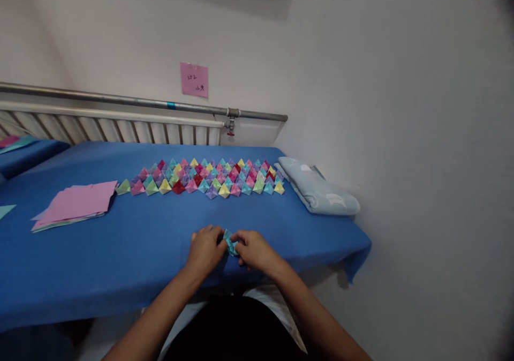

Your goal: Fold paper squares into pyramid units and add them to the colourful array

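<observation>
Between my two hands is a small folded piece of turquoise origami paper point(229, 241), held just over the near part of the blue cloth. My left hand point(205, 247) grips its left side, thumb and fingers closed at the edge. From the right, my right hand point(252, 249) pinches the folded paper with thumb and index finger. Parts of the paper are covered by my fingertips. Beyond my hands, several rows of folded paper boats point(196, 180) in pink, yellow, green, red, purple and turquoise stand close together.
A stack of pink paper sheets point(80, 203) lies to the left on the blue tablecloth point(132, 243). At the right end rests a folded light-blue blanket point(321, 189). Behind the table run a radiator point(140, 130) and a metal pipe point(132, 100). A pink note point(194, 80) hangs on the wall.
</observation>
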The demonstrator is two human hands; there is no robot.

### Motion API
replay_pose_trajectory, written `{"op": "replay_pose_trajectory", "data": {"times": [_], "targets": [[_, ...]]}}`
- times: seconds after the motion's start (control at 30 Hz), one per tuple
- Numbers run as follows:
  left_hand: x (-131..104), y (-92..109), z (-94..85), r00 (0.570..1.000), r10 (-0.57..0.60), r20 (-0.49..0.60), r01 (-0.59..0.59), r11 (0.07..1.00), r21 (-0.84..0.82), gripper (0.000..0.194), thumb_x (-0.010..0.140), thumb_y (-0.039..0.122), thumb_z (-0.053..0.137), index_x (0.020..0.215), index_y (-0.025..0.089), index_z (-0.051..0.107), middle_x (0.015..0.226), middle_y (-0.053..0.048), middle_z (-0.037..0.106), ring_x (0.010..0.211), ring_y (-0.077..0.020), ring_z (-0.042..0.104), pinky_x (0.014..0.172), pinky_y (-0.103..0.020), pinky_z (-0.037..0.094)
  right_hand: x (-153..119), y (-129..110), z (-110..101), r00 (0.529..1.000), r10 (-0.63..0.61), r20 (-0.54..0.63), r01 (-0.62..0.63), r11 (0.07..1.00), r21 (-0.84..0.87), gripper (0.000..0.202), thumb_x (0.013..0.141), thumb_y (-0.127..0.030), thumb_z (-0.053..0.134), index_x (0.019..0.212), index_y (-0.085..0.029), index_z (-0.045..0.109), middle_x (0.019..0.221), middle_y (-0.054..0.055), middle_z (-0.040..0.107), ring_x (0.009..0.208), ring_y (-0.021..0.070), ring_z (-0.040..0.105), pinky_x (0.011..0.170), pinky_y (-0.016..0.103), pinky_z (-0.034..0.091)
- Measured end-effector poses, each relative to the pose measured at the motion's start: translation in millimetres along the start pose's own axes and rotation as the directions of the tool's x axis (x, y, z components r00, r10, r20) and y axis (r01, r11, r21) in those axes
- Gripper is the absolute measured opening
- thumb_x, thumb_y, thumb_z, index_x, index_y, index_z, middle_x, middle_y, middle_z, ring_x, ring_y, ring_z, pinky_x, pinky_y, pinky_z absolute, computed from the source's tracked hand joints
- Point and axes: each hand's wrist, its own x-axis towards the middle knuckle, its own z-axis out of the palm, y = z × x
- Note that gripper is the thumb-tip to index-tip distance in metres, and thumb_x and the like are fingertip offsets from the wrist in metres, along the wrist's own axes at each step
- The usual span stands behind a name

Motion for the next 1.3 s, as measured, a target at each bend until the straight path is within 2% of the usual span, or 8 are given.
{"op": "replay_pose_trajectory", "data": {"times": [0.13,0.27,0.37,0.53,0.67,0.97,1.17,1.3], "targets": [[0,2,0.1,1.000,-0.002,-0.004,0.002,1.000,0.012,0.016,0.086,0.022,0.052,0.089,0.021,0.067,0.094,-0.005,0.068,0.093,-0.0211,0.059,0.075,-0.031,0.034,2,7,0,0.998,-0.062,-0.028,0.060,0.995,-0.074,0.026,0.084,-0.008,0.048,0.100,-0.017,0.066,0.049,-0.007,0.052,0.041,0.0075,0.050,0.043,0.016,0.035],[-1,3,1.2,1.000,-0.006,-0.015,0.006,1.000,0.014,0.017,0.086,0.021,0.051,0.088,0.021,0.068,0.094,-0.004,0.067,0.093,-0.0207,0.059,0.075,-0.031,0.034,7,13,0,0.978,-0.159,-0.133,0.129,0.969,-0.210,0.015,0.083,-0.013,0.054,0.081,-0.016,0.068,0.064,-0.001,0.062,0.058,0.0103,0.056,0.055,0.020,0.035],[-1,3,1.9,1.000,-0.005,-0.018,0.005,1.000,0.020,0.018,0.086,0.019,0.050,0.088,0.021,0.068,0.093,-0.005,0.067,0.094,-0.0211,0.059,0.077,-0.032,0.034,12,14,-1,0.956,-0.216,-0.199,0.146,0.937,-0.317,0.013,0.082,-0.014,0.056,0.072,-0.016,0.066,0.070,0.003,0.065,0.067,0.0133,0.055,0.059,0.023,0.031],[1,3,2.7,1.000,-0.001,-0.021,0.001,1.000,0.026,0.019,0.087,0.019,0.049,0.089,0.021,0.068,0.095,-0.005,0.068,0.096,-0.0217,0.059,0.079,-0.033,0.034,18,11,-2,0.938,-0.260,-0.227,0.149,0.898,-0.413,0.007,0.078,-0.016,0.062,0.082,-0.018,0.067,0.072,0.001,0.065,0.067,0.0137,0.054,0.059,0.023,0.029],[2,5,3.0,1.000,-0.008,-0.027,0.009,1.000,0.027,0.022,0.090,0.024,0.047,0.091,0.021,0.068,0.098,-0.006,0.068,0.098,-0.0219,0.058,0.080,-0.033,0.034,19,11,-2,0.926,-0.302,-0.229,0.174,0.875,-0.452,0.009,0.081,-0.016,0.059,0.082,-0.019,0.067,0.080,0.001,0.066,0.073,0.0130,0.054,0.064,0.022,0.031],[10,3,2.9,1.000,-0.011,-0.016,0.011,1.000,0.012,0.020,0.086,0.021,0.050,0.088,0.022,0.070,0.096,-0.004,0.068,0.096,-0.0207,0.059,0.078,-0.031,0.034,24,18,2,0.908,-0.339,-0.246,0.191,0.858,-0.477,0.010,0.084,-0.018,0.059,0.080,-0.019,0.067,0.081,0.001,0.066,0.075,0.0135,0.056,0.064,0.022,0.032],[16,-4,4.7,1.000,0.022,0.005,-0.022,1.000,0.002,0.020,0.089,0.027,0.051,0.089,0.025,0.071,0.093,-0.003,0.069,0.094,-0.0198,0.059,0.077,-0.031,0.033,23,20,6,0.898,-0.343,-0.274,0.184,0.861,-0.474,0.012,0.085,-0.015,0.056,0.082,-0.020,0.067,0.083,0.001,0.066,0.076,0.0134,0.056,0.063,0.022,0.031],[22,-4,5.4,0.999,0.039,0.011,-0.040,0.999,0.012,0.022,0.088,0.027,0.049,0.083,0.022,0.070,0.091,-0.003,0.069,0.092,-0.0202,0.059,0.076,-0.031,0.033,26,20,3,0.902,-0.348,-0.255,0.200,0.861,-0.467,0.012,0.084,-0.014,0.057,0.079,-0.019,0.067,0.080,0.001,0.066,0.074,0.0122,0.056,0.063,0.021,0.031]]}}
